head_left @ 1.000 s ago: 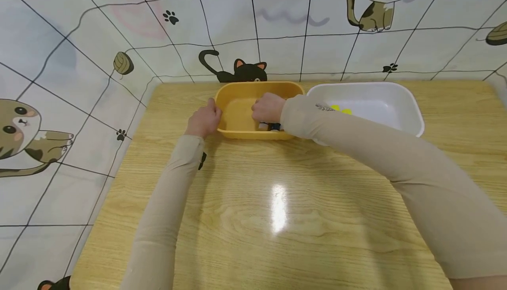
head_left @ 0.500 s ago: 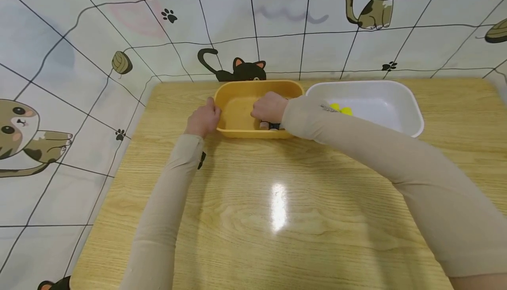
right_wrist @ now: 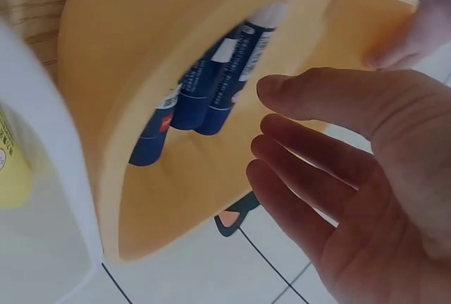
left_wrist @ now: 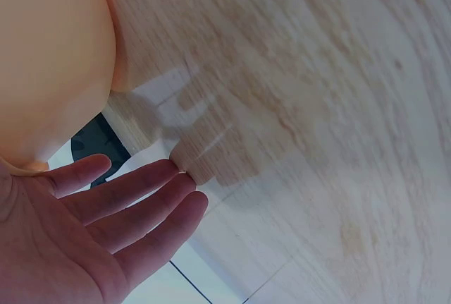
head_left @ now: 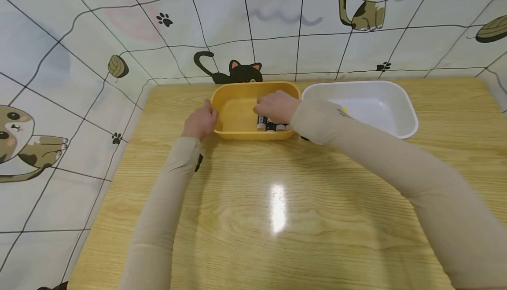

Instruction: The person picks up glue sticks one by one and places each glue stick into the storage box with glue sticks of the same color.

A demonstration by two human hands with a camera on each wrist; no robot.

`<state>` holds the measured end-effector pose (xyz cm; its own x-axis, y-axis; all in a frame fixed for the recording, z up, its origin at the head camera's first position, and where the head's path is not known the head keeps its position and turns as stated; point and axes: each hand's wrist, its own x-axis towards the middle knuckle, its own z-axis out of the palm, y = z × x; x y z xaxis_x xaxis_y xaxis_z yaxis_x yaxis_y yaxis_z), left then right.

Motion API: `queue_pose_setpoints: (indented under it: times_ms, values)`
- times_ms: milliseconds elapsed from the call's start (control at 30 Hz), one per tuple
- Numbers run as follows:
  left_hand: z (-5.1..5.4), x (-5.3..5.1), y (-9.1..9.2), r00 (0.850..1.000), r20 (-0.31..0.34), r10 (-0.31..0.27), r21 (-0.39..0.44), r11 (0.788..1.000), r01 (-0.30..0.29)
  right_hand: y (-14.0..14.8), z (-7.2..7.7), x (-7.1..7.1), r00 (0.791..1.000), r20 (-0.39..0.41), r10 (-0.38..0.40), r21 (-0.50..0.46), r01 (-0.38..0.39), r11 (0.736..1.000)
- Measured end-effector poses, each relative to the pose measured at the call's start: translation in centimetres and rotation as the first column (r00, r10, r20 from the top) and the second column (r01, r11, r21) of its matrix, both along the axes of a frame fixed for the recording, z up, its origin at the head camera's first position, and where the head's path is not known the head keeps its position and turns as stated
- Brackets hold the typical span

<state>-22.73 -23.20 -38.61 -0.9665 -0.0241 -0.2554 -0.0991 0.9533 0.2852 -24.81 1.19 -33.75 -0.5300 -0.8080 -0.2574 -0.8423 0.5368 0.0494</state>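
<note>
My left hand [head_left: 200, 121] holds the left end of the orange-yellow bin [head_left: 257, 135], thumb over the rim. In the left wrist view its fingers [left_wrist: 144, 212] extend loosely outside the bin wall. My right hand [head_left: 278, 106] hovers over the bin's right half. The right wrist view shows its thumb and fingers [right_wrist: 296, 152] apart, with nothing between them. Several dark blue glue sticks [right_wrist: 236, 71] with pale ends lie side by side in the bin, just beyond those fingertips. From the head view, my right hand partly hides the glue sticks [head_left: 261, 123].
A white bin [head_left: 408, 118] stands right beside the orange-yellow one. Inside it is a yellow printed tube [right_wrist: 14, 166], mostly hidden by my right sleeve in the head view. Both bins sit at the back of the wooden table [head_left: 237, 202], against a cat-patterned wall [head_left: 277, 21].
My right hand has shifted to the right over the bin, uncovering more of the glue sticks. My left hand stays at the bin's left end. The head view has shifted slightly.
</note>
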Motion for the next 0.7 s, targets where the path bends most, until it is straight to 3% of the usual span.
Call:
queue_pose_setpoints:
  times_ms: [167, 433, 700]
  values:
    - [0.1, 0.1, -0.1, 1.000, 0.005, 0.004, 0.001, 1.000, -0.004, 0.9, 0.7, 0.8, 1.000, -0.006, 0.002, -0.053, -0.002, 0.999]
    - [0.2, 0.2, 0.1, 1.000, 0.004, 0.004, 0.003, 1.000, -0.004, 2.0, 1.5, 1.8, 0.998, 0.030, -0.056, -0.052, 0.057, 0.997]
    - [0.1, 0.2, 0.0, 1.000, 0.007, 0.006, 0.005, 1.000, -0.006, 3.5, 2.0, 2.8, 0.998, -0.004, -0.059, -0.120, 0.058, 0.991]
